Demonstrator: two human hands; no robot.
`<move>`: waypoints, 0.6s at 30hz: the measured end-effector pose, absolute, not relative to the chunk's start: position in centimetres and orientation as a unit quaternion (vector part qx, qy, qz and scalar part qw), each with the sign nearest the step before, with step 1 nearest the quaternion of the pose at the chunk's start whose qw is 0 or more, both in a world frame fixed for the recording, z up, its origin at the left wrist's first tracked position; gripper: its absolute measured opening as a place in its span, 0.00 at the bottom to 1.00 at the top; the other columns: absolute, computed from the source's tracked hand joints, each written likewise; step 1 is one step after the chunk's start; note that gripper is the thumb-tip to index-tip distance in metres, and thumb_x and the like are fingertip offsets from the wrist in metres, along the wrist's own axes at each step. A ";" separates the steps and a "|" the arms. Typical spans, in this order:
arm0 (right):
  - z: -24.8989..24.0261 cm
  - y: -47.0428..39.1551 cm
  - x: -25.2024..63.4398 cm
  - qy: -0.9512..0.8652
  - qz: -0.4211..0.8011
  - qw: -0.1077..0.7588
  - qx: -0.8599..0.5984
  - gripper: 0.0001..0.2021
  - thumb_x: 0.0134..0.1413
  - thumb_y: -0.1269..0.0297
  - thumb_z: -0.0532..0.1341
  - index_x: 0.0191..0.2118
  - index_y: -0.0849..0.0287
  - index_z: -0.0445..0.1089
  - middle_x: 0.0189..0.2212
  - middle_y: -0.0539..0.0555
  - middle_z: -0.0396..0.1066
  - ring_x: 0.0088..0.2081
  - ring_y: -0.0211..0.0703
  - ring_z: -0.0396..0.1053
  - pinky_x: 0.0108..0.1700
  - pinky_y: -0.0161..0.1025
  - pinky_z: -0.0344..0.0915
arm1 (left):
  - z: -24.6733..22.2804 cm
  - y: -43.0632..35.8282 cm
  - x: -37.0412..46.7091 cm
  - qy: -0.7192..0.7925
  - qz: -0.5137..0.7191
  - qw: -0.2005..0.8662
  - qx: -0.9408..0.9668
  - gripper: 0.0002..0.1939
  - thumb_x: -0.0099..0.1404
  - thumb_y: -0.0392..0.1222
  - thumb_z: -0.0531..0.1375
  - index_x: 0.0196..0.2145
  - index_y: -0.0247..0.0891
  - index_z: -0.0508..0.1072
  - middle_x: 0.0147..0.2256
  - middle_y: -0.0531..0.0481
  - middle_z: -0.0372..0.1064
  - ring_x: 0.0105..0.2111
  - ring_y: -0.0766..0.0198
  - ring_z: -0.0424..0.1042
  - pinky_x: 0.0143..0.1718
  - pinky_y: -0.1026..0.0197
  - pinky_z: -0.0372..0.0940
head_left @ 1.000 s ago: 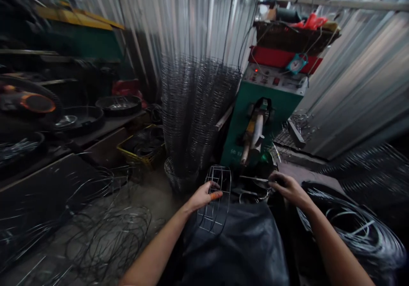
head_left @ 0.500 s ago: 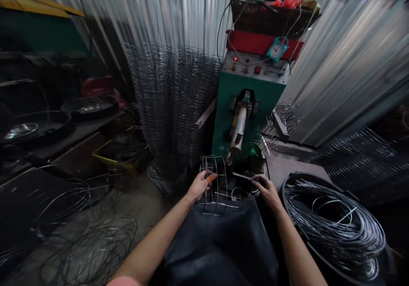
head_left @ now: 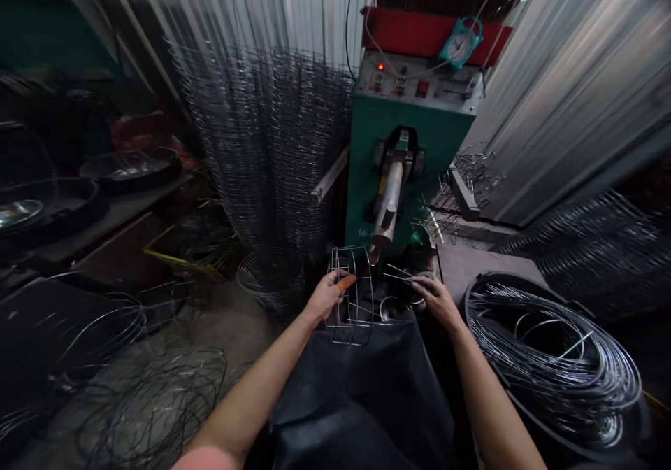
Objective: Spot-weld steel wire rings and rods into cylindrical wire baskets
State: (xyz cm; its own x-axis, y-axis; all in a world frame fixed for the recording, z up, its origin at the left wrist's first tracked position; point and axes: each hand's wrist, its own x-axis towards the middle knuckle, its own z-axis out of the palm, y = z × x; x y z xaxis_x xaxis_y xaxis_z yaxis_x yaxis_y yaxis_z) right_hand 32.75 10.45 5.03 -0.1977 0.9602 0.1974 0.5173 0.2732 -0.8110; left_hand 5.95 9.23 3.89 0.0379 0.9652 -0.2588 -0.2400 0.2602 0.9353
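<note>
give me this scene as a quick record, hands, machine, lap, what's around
left hand: holds a wire frame; orange covering on one digit
right hand: pinches thin metal rods, pointing toward the frame
machine: green front, metal arm jutting out, red light lit on panel
above panel: teal clock, too small to read
lap: dark cover
right side: coiled wire in a black tub
left of machine: tall stacks of wire pieces
</note>
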 end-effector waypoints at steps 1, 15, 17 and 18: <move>4.9 10.7 32.7 -0.723 0.270 0.361 -0.524 0.16 0.52 0.52 0.56 0.37 0.56 0.74 0.35 0.55 0.65 0.40 0.44 0.64 0.44 0.40 0.61 | 4.0 9.3 5.9 0.493 0.483 0.623 0.367 0.19 0.44 0.52 0.66 0.28 0.37 0.66 0.17 0.60 0.50 0.17 0.75 0.49 0.17 0.70 0.43; 3.4 12.6 31.2 -0.774 0.124 0.328 -0.527 0.12 0.57 0.58 0.53 0.38 0.54 0.73 0.36 0.55 0.64 0.39 0.44 0.63 0.42 0.40 0.61 | 4.7 10.2 5.9 0.481 0.469 0.644 0.366 0.18 0.43 0.50 0.67 0.26 0.36 0.67 0.19 0.59 0.51 0.18 0.75 0.50 0.16 0.70 0.43; 3.3 12.9 31.2 -0.778 0.111 0.326 -0.525 0.12 0.57 0.58 0.53 0.38 0.54 0.73 0.35 0.55 0.64 0.39 0.44 0.63 0.41 0.40 0.61 | 4.7 10.3 5.9 0.487 0.464 0.647 0.360 0.19 0.43 0.50 0.67 0.27 0.36 0.67 0.19 0.60 0.51 0.18 0.76 0.50 0.16 0.71 0.44; 3.3 13.0 31.2 -0.780 0.104 0.328 -0.523 0.12 0.57 0.58 0.53 0.38 0.54 0.73 0.35 0.55 0.64 0.39 0.44 0.64 0.41 0.40 0.61 | 4.7 10.3 5.8 0.489 0.462 0.648 0.357 0.19 0.43 0.50 0.67 0.27 0.36 0.67 0.19 0.60 0.51 0.18 0.76 0.50 0.16 0.71 0.44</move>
